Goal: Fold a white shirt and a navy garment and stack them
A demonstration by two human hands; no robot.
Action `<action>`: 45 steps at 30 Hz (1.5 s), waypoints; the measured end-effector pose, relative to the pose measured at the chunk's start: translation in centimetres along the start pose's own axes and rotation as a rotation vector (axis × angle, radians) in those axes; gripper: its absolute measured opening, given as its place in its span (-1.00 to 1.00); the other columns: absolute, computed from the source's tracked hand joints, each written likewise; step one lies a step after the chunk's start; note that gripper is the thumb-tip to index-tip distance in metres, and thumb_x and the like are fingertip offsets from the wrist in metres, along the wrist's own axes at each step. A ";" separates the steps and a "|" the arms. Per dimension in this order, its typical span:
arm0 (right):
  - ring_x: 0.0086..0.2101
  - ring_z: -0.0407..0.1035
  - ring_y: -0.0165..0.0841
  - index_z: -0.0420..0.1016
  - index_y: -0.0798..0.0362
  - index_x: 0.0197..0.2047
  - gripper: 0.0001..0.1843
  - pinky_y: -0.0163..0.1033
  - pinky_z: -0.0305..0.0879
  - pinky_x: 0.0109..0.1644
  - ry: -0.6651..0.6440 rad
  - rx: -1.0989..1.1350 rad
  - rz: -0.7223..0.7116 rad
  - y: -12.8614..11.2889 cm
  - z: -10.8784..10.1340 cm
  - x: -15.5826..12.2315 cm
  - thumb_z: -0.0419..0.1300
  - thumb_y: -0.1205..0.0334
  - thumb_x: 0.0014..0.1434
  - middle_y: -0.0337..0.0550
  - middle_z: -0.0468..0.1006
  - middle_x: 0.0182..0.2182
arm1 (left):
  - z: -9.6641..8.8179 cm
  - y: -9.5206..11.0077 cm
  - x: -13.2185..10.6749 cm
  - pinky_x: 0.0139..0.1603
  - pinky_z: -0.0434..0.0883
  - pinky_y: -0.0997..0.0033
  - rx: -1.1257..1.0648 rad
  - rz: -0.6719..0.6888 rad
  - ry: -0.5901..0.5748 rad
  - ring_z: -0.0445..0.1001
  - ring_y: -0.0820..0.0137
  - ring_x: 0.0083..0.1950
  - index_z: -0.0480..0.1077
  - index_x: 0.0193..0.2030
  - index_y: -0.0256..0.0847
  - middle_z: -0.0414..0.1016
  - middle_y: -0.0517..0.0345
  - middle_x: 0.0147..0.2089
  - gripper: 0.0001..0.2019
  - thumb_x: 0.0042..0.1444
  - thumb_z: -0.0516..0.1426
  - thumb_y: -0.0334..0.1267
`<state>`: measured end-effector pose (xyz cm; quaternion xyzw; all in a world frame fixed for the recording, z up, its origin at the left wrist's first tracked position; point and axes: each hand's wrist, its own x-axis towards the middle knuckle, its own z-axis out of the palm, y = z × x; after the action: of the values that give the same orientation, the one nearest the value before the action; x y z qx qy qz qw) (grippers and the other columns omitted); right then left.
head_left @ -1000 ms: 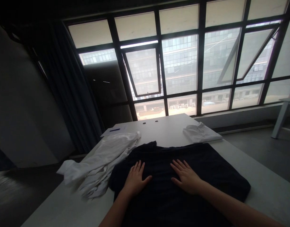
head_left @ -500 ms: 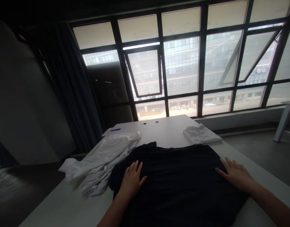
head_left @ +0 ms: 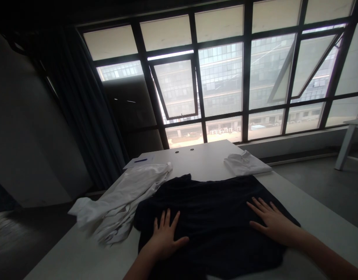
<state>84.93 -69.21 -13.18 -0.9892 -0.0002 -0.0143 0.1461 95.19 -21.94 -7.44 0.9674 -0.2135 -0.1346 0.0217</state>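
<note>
The left hand (head_left: 166,235) and right hand (head_left: 272,223) lie spread flat, palms down and not pinching, on a black shirt (head_left: 214,210) on the desk (head_left: 202,160). A crumpled white shirt (head_left: 123,198) touches the shirt's left edge, and a folded white cloth (head_left: 246,164) lies just beyond its far right side. A paper (head_left: 139,161) with a blue pen sits near the desk's far end.

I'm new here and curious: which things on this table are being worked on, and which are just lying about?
In use: left hand, right hand, both flat on a black cloth garment.
Lying about: rumpled white shirt; folded white cloth; white paper sheet; blue pen.
</note>
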 end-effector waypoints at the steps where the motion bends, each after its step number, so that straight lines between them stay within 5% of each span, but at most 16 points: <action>1: 0.42 -0.21 0.03 0.01 -0.29 0.47 -0.14 0.31 -0.27 0.44 0.009 -0.014 -0.002 0.0 0.0 0.5 0.00 -0.43 0.22 -0.17 -0.08 0.47 | -0.1 -0.1 0.4 0.40 -0.35 -0.39 0.004 0.001 0.009 -0.52 -0.15 0.52 -0.24 0.54 -0.02 -0.48 -0.17 0.56 0.08 0.04 -0.08 0.58; 12: 0.42 -0.14 0.00 0.13 -0.11 0.45 -0.15 0.26 -0.22 0.44 0.076 -0.058 -0.028 0.2 -1.0 6.6 -0.07 -0.40 0.26 -0.05 0.05 0.45 | -0.2 -2.0 5.4 0.45 -0.21 -0.28 0.019 0.025 0.235 -0.25 -0.07 0.55 -0.03 0.52 0.01 -0.22 -0.10 0.56 -0.13 0.20 -0.11 0.45; 17: 0.27 0.22 -0.01 0.48 0.04 0.22 -0.37 0.16 0.06 0.37 0.254 0.001 -0.094 -0.3 -1.9 5.7 0.02 -0.20 0.30 0.09 0.43 0.24 | -0.6 -2.2 4.5 0.48 -0.06 -0.12 0.014 0.142 0.427 0.01 0.07 0.51 0.24 0.40 -0.07 0.12 0.01 0.49 -0.40 0.34 -0.03 0.17; 21: 0.06 0.39 -0.08 0.56 -0.01 0.04 -0.51 0.04 0.26 0.21 0.205 0.078 -0.237 -4.0 -4.1 3.2 0.14 -0.16 0.24 0.03 0.53 0.04 | -2.5 0.1 1.8 0.40 0.17 -0.01 -0.017 0.400 0.509 0.24 0.09 0.38 0.40 0.25 0.00 0.29 0.04 0.38 -0.60 0.34 0.04 -0.02; 26: -0.01 0.36 -0.10 0.53 -0.09 0.06 -0.35 -0.03 0.27 0.12 -0.035 0.165 -0.418 -11.2 -4.9 0.5 0.43 -0.11 -0.11 -0.07 0.47 0.03 | -3.1 5.6 -0.9 0.19 0.31 0.10 -0.029 0.674 0.381 0.43 0.17 0.11 0.50 0.05 0.02 0.48 0.07 0.14 -0.71 0.26 0.17 0.02; 30: -0.06 0.36 -0.20 0.53 -0.09 -0.02 -0.66 -0.08 0.20 0.11 0.016 0.111 -0.525 -14.0 -3.1 0.4 0.21 0.29 0.10 -0.13 0.51 -0.06 | -1.8 7.8 -0.6 0.05 0.33 0.21 0.048 0.702 0.304 0.47 0.25 -0.01 0.49 -0.06 -0.02 0.53 0.12 -0.04 -0.81 0.26 0.20 -0.05; 36: -0.07 0.36 -0.19 0.52 -0.01 -0.04 -0.47 -0.08 0.19 0.07 0.079 -0.070 -0.445 -11.9 -2.1 1.7 0.05 0.56 -0.05 -0.08 0.53 -0.06 | -1.7 7.0 0.0 -0.05 0.36 0.32 0.083 0.609 0.284 0.46 0.30 -0.08 0.42 -0.17 -0.10 0.52 0.14 -0.11 -0.87 0.18 0.14 -0.40; 45: -0.18 0.42 -0.24 0.55 0.00 -0.16 -0.50 -0.16 0.23 -0.04 0.256 -0.144 -0.182 -5.5 -6.2 2.2 -0.06 0.60 0.00 -0.09 0.58 -0.22 | -2.3 8.0 -2.0 -0.18 0.37 0.29 0.038 0.317 0.245 0.53 0.21 -0.15 0.40 -0.20 -0.08 0.56 0.09 -0.18 -0.73 0.02 0.03 -0.48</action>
<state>86.97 -65.77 -5.57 -0.9831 -0.0700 -0.1532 0.0719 90.81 -28.44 -3.96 0.9311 -0.3613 -0.0066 0.0504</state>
